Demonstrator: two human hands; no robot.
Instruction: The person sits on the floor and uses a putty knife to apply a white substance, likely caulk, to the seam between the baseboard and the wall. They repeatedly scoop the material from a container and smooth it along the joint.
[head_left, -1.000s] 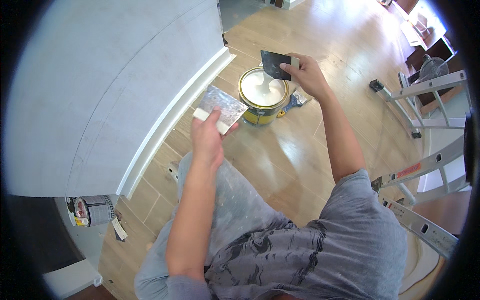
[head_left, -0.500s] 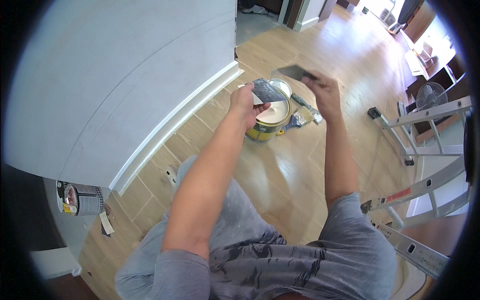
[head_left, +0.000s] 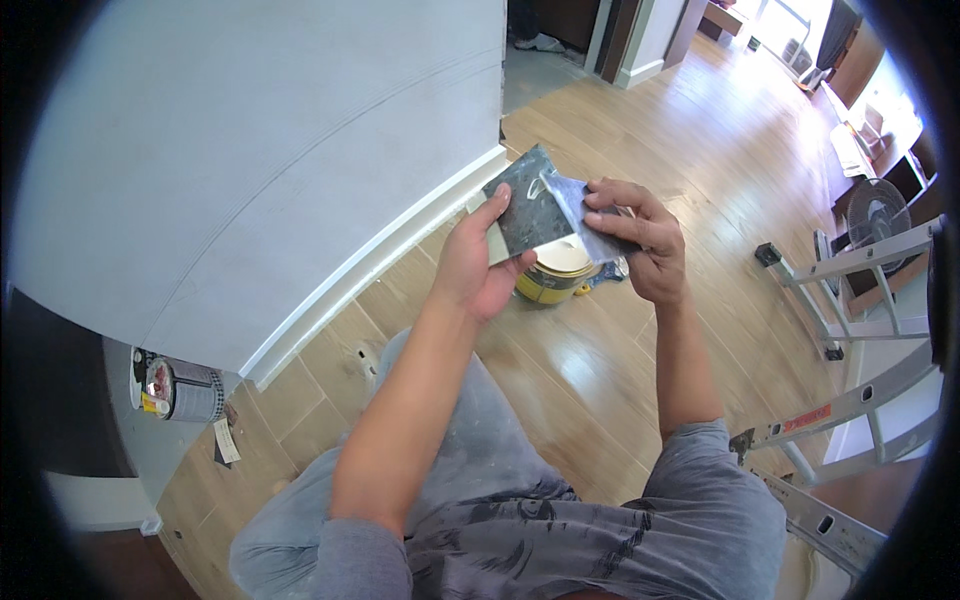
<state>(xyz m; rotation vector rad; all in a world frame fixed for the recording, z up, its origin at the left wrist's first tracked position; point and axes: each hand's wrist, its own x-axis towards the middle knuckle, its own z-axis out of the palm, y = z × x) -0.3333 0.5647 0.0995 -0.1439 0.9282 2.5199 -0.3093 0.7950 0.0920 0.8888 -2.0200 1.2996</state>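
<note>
My left hand [head_left: 468,260] grips a dark, scuffed flat spreader [head_left: 525,218] with a pale strip along one side, thumb on top. A small whitish smear [head_left: 537,187] shows on its face. In my right hand [head_left: 652,240] is a second spreader, a thin greyish sheet [head_left: 590,222], pinched between fingers and thumb. Its edge meets or overlaps the right side of the dark one. Below both hands stands an open yellow-banded can [head_left: 545,288] of creamy white material, partly covered by the spreaders. A blue-handled brush [head_left: 606,276] beside the can is mostly hidden by my right hand.
A pale wall [head_left: 270,160] with a white baseboard [head_left: 385,262] runs along the left. Aluminium ladder parts [head_left: 868,258] and a fan [head_left: 876,212] are at right. Another can [head_left: 190,390] stands at lower left near a paper tag [head_left: 226,440]. Wood-look flooring [head_left: 700,130] stretches ahead.
My right hand has come down and left, bringing its spreader against the one in my left hand. The left spreader now shows more of its face. The view has shifted slightly.
</note>
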